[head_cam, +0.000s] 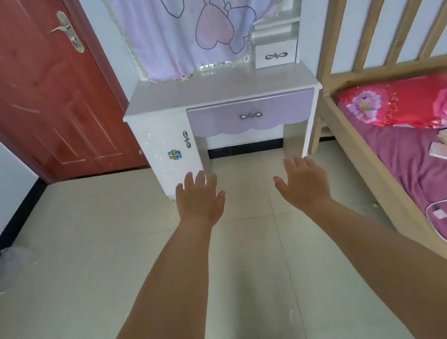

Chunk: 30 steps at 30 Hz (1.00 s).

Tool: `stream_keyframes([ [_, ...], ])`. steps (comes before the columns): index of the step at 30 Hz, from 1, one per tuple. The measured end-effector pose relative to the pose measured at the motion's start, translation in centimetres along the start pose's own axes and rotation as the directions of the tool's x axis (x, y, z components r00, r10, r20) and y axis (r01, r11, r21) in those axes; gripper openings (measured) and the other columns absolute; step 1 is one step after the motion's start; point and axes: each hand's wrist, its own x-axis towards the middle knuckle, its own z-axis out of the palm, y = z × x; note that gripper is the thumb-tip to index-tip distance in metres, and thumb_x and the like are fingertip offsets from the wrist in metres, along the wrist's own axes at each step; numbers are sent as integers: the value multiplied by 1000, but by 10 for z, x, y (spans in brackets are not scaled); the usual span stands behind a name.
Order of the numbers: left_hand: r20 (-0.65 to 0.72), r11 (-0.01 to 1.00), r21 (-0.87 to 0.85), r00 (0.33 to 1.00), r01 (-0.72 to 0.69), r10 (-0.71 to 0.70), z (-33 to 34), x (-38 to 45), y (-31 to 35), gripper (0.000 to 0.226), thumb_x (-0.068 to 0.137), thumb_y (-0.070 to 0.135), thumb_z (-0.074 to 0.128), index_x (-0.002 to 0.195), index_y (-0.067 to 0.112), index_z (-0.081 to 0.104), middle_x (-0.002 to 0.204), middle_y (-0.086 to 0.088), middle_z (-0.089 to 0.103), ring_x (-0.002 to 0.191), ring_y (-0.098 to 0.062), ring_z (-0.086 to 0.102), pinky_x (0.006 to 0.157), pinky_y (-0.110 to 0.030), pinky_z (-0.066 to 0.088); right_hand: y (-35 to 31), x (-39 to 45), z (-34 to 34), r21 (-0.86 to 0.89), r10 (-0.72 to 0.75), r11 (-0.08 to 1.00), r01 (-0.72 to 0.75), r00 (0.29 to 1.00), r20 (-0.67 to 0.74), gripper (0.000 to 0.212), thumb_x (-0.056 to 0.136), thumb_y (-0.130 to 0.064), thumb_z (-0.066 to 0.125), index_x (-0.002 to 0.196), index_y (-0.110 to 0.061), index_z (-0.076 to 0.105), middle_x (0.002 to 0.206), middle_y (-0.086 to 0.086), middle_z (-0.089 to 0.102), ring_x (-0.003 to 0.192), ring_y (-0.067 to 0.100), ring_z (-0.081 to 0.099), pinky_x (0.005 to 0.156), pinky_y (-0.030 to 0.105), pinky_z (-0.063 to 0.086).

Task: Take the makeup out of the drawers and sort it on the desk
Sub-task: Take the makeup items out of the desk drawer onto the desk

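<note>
A white dressing desk (216, 86) stands against the far wall. Its wide purple drawer (280, 108) is closed, as are the small white drawer (276, 54) at the back right of the top and the cabinet door (170, 145) on the left. No makeup shows anywhere. My left hand (199, 199) and my right hand (302, 181) are stretched out in front of me, backs up, fingers straight and spread, holding nothing. Both hover over the floor, well short of the desk.
A patterned cloth (189, 17) hangs over the mirror above the desk. A red door (32, 92) is at the left. A wooden bed (419, 134) with purple bedding and a red pillow is close on the right. Pale tiled floor (99, 266) lies in front.
</note>
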Motion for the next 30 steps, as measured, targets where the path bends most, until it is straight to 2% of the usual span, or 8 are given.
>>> stream_keyframes([
  [6, 47, 1000, -1, 998, 30, -30, 20, 172, -43, 47, 98, 37, 30, 141, 17, 26, 151, -4, 23, 142, -27, 12, 111, -39, 20, -9, 165, 41, -4, 32, 999, -32, 998, 48, 49, 94, -36, 35, 134, -8, 35, 139, 11, 40, 129, 27, 34, 99, 38, 35],
  [14, 80, 998, -17, 995, -54, 55, 26, 381, -60, 45, 97, 34, 33, 138, 16, 31, 148, -6, 27, 140, -28, 16, 109, -40, 23, -18, 341, 74, 61, 154, 984, -166, 973, 170, 47, 95, -33, 34, 135, -8, 34, 140, 9, 39, 128, 26, 35, 94, 37, 37],
  [20, 152, 994, -57, 983, -98, 105, 62, 502, -39, 47, 97, 31, 33, 141, 17, 27, 152, -5, 21, 142, -27, 10, 113, -40, 16, -6, 461, 113, 187, 256, 929, -320, 919, 298, 46, 96, -30, 35, 135, -5, 34, 141, 10, 37, 129, 27, 34, 97, 38, 37],
  [23, 198, 992, -124, 980, -9, 34, 93, 550, -30, 47, 97, 29, 34, 143, 18, 25, 153, -4, 19, 142, -26, 9, 114, -39, 14, 4, 515, 153, 260, 276, 879, -400, 871, 405, 45, 95, -27, 36, 133, -3, 37, 138, 14, 38, 126, 29, 37, 97, 36, 37],
  [25, 214, 987, -159, 976, 5, 29, 115, 573, -25, 48, 97, 28, 35, 143, 18, 23, 153, -4, 18, 142, -26, 10, 114, -38, 15, 8, 544, 181, 360, 328, 756, -546, 793, 512, 46, 95, -26, 37, 135, -3, 36, 138, 15, 40, 125, 29, 39, 97, 34, 36],
  [26, 217, 985, -175, 976, 3, 36, 126, 582, -23, 49, 97, 27, 36, 143, 18, 23, 153, -4, 18, 142, -25, 10, 113, -38, 15, 9, 557, 196, 405, 367, 654, -639, 736, 569, 47, 94, -26, 38, 135, -4, 36, 137, 15, 41, 122, 28, 42, 97, 33, 36],
  [28, 230, 975, -220, 972, 15, 37, 145, 595, -21, 51, 95, 26, 38, 144, 19, 23, 153, -3, 19, 142, -25, 11, 113, -38, 16, 8, 579, 225, 476, 424, 369, -798, 601, 678, 38, 91, -28, 42, 122, -7, 46, 117, 13, 50, 100, 24, 50, 94, 35, 39],
  [30, 245, 966, -256, 969, 31, 34, 162, 606, -22, 52, 94, 23, 43, 143, 18, 27, 152, -5, 22, 142, -25, 14, 113, -40, 19, 3, 597, 249, 499, 439, 45, -865, 466, 768, 21, 89, -29, 46, 100, -11, 46, 90, 7, 48, 76, 19, 48, 86, 36, 43],
])
